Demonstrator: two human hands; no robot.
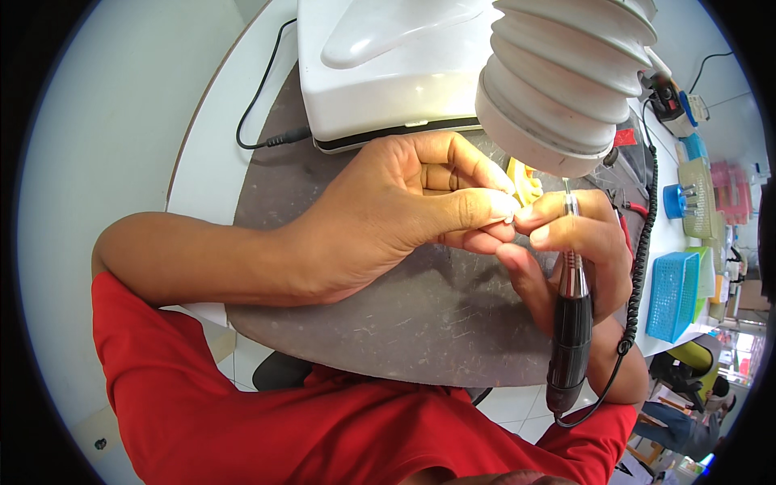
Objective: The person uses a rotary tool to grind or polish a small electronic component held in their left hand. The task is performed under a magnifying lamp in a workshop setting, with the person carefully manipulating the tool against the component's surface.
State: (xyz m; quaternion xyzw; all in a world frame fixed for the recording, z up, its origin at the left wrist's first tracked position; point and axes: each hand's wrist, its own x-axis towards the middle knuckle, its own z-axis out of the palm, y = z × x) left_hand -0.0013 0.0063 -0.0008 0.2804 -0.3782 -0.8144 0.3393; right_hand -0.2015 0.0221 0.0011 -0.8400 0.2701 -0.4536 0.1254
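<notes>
My left hand pinches a tiny whitish piece between thumb and fingertips; its kind is too small to make out. My right hand is wrapped round a rotary handpiece with a black grip and silver nose, its thin tip pointing away from me. The thumb and forefinger of that hand meet the left fingertips at the whitish piece. The handpiece tip stands apart from the piece, to its right. Just beyond the fingertips lies a ridged yellow object, partly hidden by my hands.
A white ribbed hose hangs close above my right hand. Behind my left hand stands a white machine with a black cable plug. A coiled black cord runs along the right. Farther right are a blue basket and a blue bur holder.
</notes>
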